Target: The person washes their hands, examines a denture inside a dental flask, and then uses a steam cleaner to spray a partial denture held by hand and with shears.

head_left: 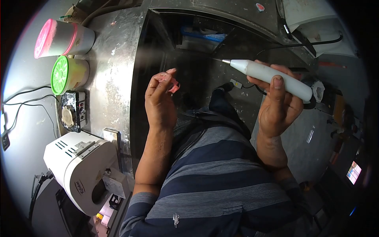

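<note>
My left hand [160, 100] is raised at the middle left. Its fingers are pinched around a small wet-looking pink piece [174, 85] shaped like part of a denture base; the fingers partly cover it. My right hand [278, 102] wraps around a thick white nozzle handpiece [282, 77], its thumb on the near side. The handpiece tapers to a thin metal tip [226, 61] that points left, above and apart from the pink piece. A faint pale haze stretches left of the tip. Glistening drops show on my left wrist and forearm.
A metal worktop [110, 71] runs along the left, bearing a pink-lidded tub [63, 37], a green-lidded tub [71, 75], a small black device [73, 110] and a white machine [89, 170]. Black cables [31, 96] hang at the far left. A dark recess lies below my hands.
</note>
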A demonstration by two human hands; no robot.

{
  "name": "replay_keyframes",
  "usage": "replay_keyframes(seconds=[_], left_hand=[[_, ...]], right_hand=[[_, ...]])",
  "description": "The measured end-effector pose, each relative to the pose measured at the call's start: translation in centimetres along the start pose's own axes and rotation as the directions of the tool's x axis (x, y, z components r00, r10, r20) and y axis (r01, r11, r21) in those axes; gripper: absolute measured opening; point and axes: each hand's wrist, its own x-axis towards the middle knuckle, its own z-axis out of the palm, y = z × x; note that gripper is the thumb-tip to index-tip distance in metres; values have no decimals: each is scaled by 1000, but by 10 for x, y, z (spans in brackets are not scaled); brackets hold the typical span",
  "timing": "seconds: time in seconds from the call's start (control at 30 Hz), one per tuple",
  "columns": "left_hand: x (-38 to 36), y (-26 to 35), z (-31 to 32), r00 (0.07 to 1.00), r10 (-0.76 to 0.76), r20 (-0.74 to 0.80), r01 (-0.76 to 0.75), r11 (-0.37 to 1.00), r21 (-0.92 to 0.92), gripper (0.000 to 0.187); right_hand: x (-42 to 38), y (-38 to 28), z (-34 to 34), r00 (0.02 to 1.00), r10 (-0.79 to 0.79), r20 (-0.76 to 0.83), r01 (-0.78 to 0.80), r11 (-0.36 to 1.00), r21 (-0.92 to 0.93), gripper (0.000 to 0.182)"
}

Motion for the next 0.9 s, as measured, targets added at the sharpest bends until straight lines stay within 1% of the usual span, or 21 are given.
replay_keyframes(seconds=[0.03,0.1,0.13,0.2,0.33,0.4,0.43,0.5,0.53,0.6,0.63,0.67,0.73,0.77,0.8,0.87,0.9], left_hand=[[-1,-1,-1,1000,0,1,0,1000,0,7],[-3,-2,-3,999,-15,34,12,995,97,6],[-2,-3,-5,999,-16,37,12,995,96,6],[-1,-5,-9,973,4,233,7,999,-47,8],[-4,-3,-8,976,-29,215,34,999,-23,8],[-7,1,-1,971,-49,233,43,999,32,12],[-9,2,2,971,-51,234,44,998,32,12],[-12,2,7,988,-46,149,43,999,21,17],[-11,1,5,987,-46,151,44,999,21,17],[-9,-2,0,985,-5,171,30,988,-148,26],[-8,-2,0,994,-15,112,32,989,-146,26],[-8,-1,-1,993,-17,115,33,989,-145,26],[-9,3,-2,978,-61,197,110,963,-245,24],[-15,7,10,994,-113,-10,110,980,-164,22],[-15,7,8,994,-114,-9,111,980,-163,22],[-15,7,4,976,-98,194,145,959,-243,21],[-16,7,6,976,-97,194,143,959,-243,21]], right_hand=[[0,0,0,1000,-1,-1,1,1000,0,24],[-1,0,0,1000,5,-21,-5,1000,7,24],[-1,-1,-1,1000,3,-23,-3,1000,5,24],[-2,-3,-2,1000,10,10,-9,998,-57,29],[-2,-3,-5,1000,-2,9,2,999,-51,29],[-2,-2,-6,1000,-5,-20,6,1000,28,23],[-3,-2,-7,1000,-5,-22,6,1000,27,23],[-3,-4,-8,1000,11,-25,-11,1000,24,23],[-4,-5,-8,1000,11,-26,-10,1000,24,23],[-4,-5,-10,1000,4,-22,-3,1000,25,22],[-5,-6,-11,1000,2,-24,-2,1000,25,22],[-5,-7,-11,1000,5,-20,-5,1000,-5,25],[-6,-8,-12,1000,8,-18,-9,999,-36,28],[-6,-7,-13,999,10,-31,-10,1000,5,25],[-6,-7,-13,999,13,-44,-11,999,45,22],[-7,-8,-13,999,20,-48,-18,999,48,22],[-8,-8,-13,998,27,-52,-25,998,52,22]])
